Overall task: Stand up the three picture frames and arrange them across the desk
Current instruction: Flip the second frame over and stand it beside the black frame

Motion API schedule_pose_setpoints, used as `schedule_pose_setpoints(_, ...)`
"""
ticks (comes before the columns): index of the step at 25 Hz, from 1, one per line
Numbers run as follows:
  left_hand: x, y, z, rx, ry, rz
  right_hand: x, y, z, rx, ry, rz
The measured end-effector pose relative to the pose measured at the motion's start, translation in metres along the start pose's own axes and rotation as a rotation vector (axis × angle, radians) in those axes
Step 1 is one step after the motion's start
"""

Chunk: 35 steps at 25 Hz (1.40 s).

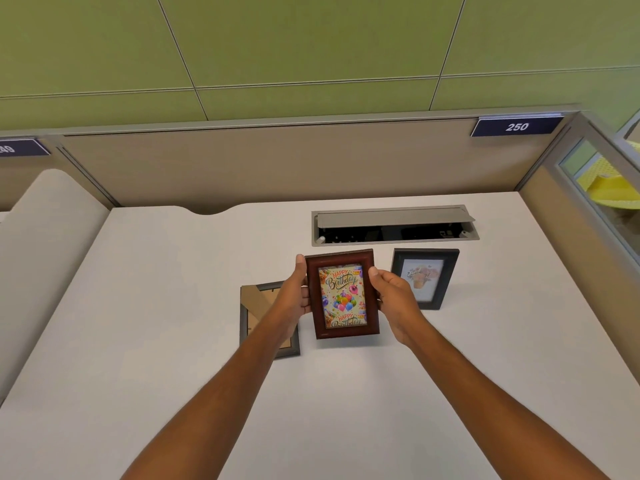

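Observation:
A dark red wooden frame (342,294) with a "Happy Birthday" balloon picture is held upright above the white desk (173,341), facing me. My left hand (297,292) grips its left edge and my right hand (394,299) grips its right edge. To the right a black frame (446,278) with a flower picture stands on the desk. At the left a grey frame (258,317) lies flat, partly hidden under my left wrist.
An open cable tray (394,225) is sunk into the desk behind the frames. A beige partition (277,164) with a "250" label (516,126) closes the back. A glass side panel (595,188) stands at the right, a curved beige divider (41,237) at the left.

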<state>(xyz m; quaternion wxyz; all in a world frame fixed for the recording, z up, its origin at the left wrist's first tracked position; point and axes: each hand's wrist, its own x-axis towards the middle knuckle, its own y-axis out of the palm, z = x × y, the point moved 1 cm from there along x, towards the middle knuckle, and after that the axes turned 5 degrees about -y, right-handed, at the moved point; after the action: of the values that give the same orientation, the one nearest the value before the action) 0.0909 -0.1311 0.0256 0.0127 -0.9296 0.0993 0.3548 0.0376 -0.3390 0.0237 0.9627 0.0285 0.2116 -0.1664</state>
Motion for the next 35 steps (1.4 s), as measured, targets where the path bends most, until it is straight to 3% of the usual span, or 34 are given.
schedule_pose_setpoints(19, 0.043, -0.002, -0.013, 0.006, 0.080, -0.019, 0.036, 0.020, -0.010, -0.002, 0.004, -0.043)
schedule_pose_setpoints(35, 0.024, -0.004, -0.005, -0.056, 0.104, -0.032, -0.002, 0.017, -0.033, -0.131, -0.071, 0.015)
